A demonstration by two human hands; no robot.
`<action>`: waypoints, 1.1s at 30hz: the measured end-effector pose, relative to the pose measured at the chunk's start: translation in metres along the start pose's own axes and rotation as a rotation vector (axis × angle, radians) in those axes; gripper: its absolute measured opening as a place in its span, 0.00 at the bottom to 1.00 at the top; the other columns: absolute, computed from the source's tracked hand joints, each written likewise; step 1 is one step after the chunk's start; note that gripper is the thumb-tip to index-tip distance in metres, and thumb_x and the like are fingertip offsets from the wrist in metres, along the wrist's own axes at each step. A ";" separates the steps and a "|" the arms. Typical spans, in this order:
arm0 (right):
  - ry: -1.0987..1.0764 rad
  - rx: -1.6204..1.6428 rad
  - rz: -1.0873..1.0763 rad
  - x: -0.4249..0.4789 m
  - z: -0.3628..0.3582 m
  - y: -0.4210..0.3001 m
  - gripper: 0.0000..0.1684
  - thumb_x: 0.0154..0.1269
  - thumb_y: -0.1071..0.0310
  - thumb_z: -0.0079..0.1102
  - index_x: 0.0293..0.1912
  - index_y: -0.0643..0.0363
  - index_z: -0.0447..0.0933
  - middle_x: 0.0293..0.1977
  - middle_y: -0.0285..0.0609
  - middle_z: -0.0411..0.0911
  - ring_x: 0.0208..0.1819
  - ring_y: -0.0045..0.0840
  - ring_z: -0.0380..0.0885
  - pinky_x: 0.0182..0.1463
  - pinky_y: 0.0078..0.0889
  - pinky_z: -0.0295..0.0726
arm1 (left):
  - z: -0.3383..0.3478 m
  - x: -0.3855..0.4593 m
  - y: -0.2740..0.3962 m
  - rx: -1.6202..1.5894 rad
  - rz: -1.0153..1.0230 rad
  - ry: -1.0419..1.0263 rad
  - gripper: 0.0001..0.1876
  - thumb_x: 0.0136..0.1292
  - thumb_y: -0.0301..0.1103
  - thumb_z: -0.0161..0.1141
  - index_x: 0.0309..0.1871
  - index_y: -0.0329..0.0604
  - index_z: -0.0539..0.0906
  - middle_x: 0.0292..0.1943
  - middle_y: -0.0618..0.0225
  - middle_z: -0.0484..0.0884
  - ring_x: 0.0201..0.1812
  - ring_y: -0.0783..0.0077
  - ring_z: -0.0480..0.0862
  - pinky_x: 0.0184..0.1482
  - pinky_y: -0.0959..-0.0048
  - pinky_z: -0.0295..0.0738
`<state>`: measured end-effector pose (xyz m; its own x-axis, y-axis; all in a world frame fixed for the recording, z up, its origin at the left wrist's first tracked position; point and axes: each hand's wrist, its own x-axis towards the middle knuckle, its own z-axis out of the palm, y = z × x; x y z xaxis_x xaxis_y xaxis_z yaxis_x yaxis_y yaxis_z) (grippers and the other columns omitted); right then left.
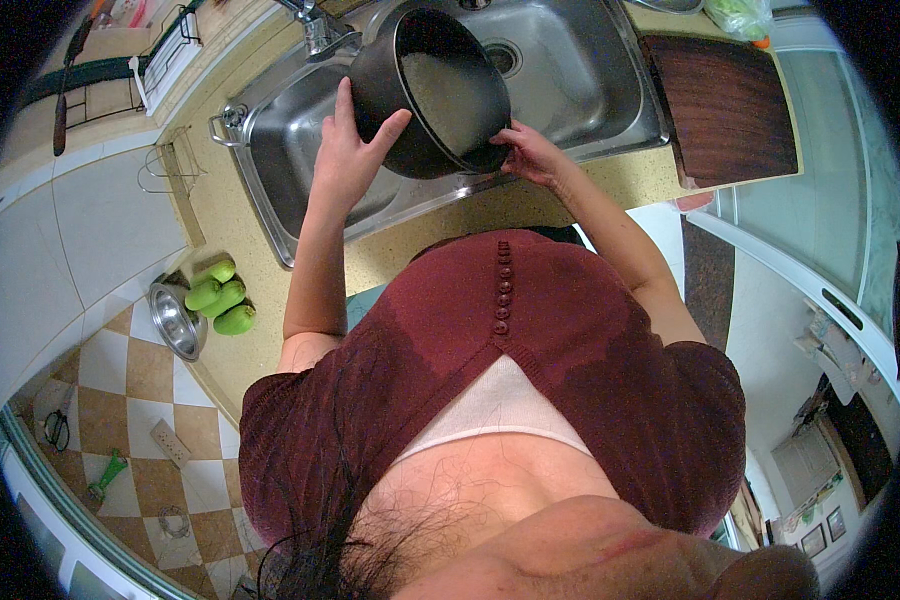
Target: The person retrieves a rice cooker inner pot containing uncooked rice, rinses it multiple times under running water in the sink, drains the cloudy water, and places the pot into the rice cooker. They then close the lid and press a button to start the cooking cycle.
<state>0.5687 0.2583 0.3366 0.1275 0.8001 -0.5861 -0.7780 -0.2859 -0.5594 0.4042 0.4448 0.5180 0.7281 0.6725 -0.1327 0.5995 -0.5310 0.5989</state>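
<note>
A dark cooking pot (382, 97) is held tilted over the divider of a double-bowl stainless steel sink (581, 82), its mouth turned to the right. A pale layer shows inside; I cannot tell whether it is liquid or food. My left hand (356, 142) presses against the pot's outer left side with the fingers spread along the wall. At the lower right of the rim my right hand (529, 154) grips the pot, thumb on top, some fingers hidden behind it. The chrome faucet (322, 34) stands just left of the pot, apart from it.
A dark wooden cutting board (724, 112) lies right of the sink, with a bagged green vegetable (742, 15) behind it. Several green, elongated vegetables (223, 296) and a steel bowl (178, 319) sit on the left counter. A wire rack (169, 169) stands near the wall.
</note>
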 end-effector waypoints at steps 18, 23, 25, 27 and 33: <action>-0.098 -0.034 0.019 -0.002 0.004 -0.005 0.15 0.62 0.62 0.48 0.48 0.53 0.65 0.37 0.36 0.73 0.29 0.23 0.74 0.23 0.23 0.77 | -0.016 -0.015 0.026 0.183 0.031 0.031 0.48 0.51 0.66 0.53 0.67 0.41 0.52 0.42 0.43 0.71 0.41 0.49 0.77 0.44 0.62 0.71; -0.039 0.009 0.033 -0.014 0.019 -0.012 0.16 0.62 0.64 0.46 0.51 0.50 0.66 0.37 0.32 0.74 0.30 0.17 0.76 0.18 0.17 0.72 | -0.019 -0.018 0.030 0.185 0.029 0.040 0.48 0.51 0.66 0.53 0.66 0.40 0.52 0.42 0.43 0.71 0.40 0.49 0.77 0.43 0.63 0.72; -0.034 -0.002 0.036 -0.014 0.017 -0.012 0.17 0.63 0.64 0.45 0.52 0.49 0.65 0.38 0.32 0.74 0.30 0.18 0.76 0.19 0.18 0.73 | -0.020 -0.018 0.032 0.180 0.031 0.036 0.48 0.51 0.66 0.53 0.66 0.39 0.52 0.42 0.43 0.71 0.40 0.49 0.77 0.43 0.63 0.72; -0.036 -0.003 0.034 -0.013 0.016 -0.011 0.17 0.63 0.64 0.45 0.52 0.49 0.65 0.37 0.32 0.74 0.30 0.18 0.76 0.20 0.18 0.74 | -0.020 -0.018 0.032 0.191 0.040 0.040 0.48 0.51 0.66 0.53 0.66 0.39 0.53 0.42 0.43 0.71 0.40 0.49 0.78 0.42 0.63 0.73; -0.068 -0.002 0.027 -0.013 0.016 -0.012 0.17 0.62 0.65 0.45 0.52 0.49 0.65 0.35 0.31 0.75 0.30 0.17 0.76 0.20 0.18 0.74 | -0.020 -0.018 0.033 0.211 0.058 0.058 0.48 0.51 0.66 0.52 0.66 0.38 0.53 0.42 0.43 0.71 0.40 0.49 0.78 0.41 0.63 0.73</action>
<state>0.5663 0.2603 0.3604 0.0645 0.8260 -0.5599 -0.7794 -0.3087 -0.5452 0.4038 0.4257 0.5561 0.7465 0.6632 -0.0538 0.6183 -0.6615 0.4245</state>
